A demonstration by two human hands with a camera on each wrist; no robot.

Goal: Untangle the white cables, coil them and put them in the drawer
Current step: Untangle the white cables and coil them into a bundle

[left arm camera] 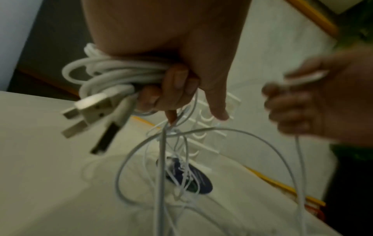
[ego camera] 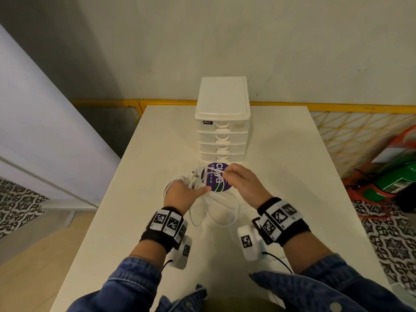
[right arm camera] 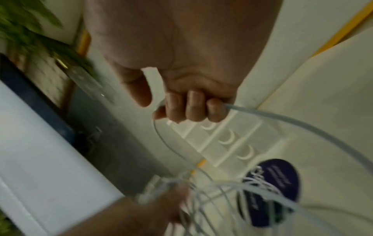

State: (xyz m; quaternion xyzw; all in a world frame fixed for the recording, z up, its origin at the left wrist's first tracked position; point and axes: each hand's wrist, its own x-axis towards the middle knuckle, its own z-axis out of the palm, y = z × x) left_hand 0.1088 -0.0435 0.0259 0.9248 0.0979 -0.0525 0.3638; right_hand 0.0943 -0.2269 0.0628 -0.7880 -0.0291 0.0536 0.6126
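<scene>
My left hand (ego camera: 184,190) grips a bundle of thick white cables (left arm camera: 113,75) whose USB plugs (left arm camera: 88,110) stick out to the left. Thin white strands (left arm camera: 161,159) hang from its fingers in tangled loops down to the table. My right hand (ego camera: 238,176), just right of the left, curls its fingers round one white cable (right arm camera: 292,124) and holds it up. More loops (ego camera: 213,210) lie on the table between my wrists. The white drawer unit (ego camera: 222,122) stands behind the hands, all its drawers closed.
A round purple sticker (ego camera: 217,177) lies on the white table (ego camera: 292,165) just in front of the drawer unit. A yellow rail (ego camera: 337,106) runs behind the table, and a green and orange object (ego camera: 396,176) sits on the floor at right.
</scene>
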